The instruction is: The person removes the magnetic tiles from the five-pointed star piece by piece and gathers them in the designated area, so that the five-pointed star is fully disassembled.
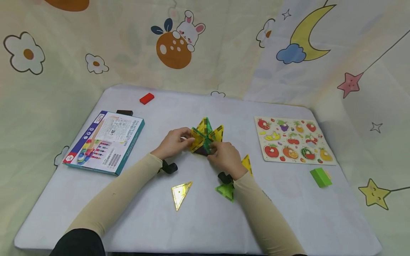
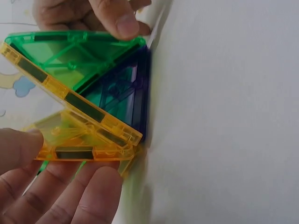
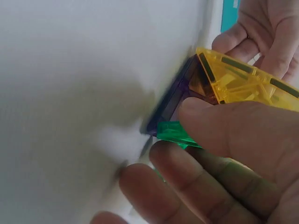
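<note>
Yellow and green translucent magnetic tiles (image 1: pixel 202 131) stand joined in a star-like shape in the middle of the white table. A dark purple tile (image 2: pixel 142 88) forms its base. On the left side, my left hand (image 1: pixel 174 143) pinches a yellow triangular tile (image 2: pixel 88 153) between thumb and fingers. My right hand (image 1: pixel 226 158) holds a green tile (image 3: pixel 176 134) between thumb and fingers at the right side. Nearer me lie a loose yellow triangle tile (image 1: pixel 181 193) and a green triangle tile (image 1: pixel 226 192). Another yellow tile (image 1: pixel 247 164) is partly hidden by the right wrist.
A boxed toy set (image 1: pixel 105 140) lies at the left, with a black block (image 1: pixel 124 112) behind it. Farther back is a red block (image 1: pixel 147 98). At the right are a fruit puzzle board (image 1: pixel 293 140) and a green block (image 1: pixel 320 177). Printed fabric hangs behind the table (image 1: pixel 144 227).
</note>
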Tool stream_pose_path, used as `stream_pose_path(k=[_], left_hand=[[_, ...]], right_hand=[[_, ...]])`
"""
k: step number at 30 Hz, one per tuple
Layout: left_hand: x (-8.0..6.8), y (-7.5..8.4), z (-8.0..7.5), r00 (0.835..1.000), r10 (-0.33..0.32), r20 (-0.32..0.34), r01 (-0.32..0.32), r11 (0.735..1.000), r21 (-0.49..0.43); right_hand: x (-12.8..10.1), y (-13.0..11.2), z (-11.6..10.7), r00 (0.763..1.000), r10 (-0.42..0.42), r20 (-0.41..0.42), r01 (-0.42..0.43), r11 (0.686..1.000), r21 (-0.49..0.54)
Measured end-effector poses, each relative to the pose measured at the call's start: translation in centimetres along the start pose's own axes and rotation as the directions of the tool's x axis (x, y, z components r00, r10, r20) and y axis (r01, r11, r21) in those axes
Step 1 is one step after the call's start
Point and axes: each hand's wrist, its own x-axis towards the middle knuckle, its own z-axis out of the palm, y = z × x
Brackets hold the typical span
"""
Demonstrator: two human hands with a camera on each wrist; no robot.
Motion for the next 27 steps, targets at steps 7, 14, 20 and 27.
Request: stream_pose_path(k=[7,14,20,27], left_hand=[[0.2,-0.2,0.5,0.999,-0.024,-0.027,0.024,1.0,-0.009],[0.1,-0.1,1.1,0.998,-0.03,-0.059,0.027,0.998,-0.057],[0.2,-0.2,1.2,0.998,-0.018,-0.062,0.015,0.999,-0.048],[-0.5,-0.3,-1.1,0.994,-0.066,-0.091,0.081,0.981,0.174]], right_hand=[[0.5,0.9,-0.1,1.0,-0.019,-0.004,0.019,1.0,0.012],[0.7,1.0,-0.5,0.999,-0.034,-0.023,0.034,0.999,0.005],[0.6,1.2,-0.5,0.999,-0.023,-0.041,0.023,1.0,0.005],[0.1,1.1,-0.4,0.999,-0.017,-0.042,0.018,0.999,0.034]])
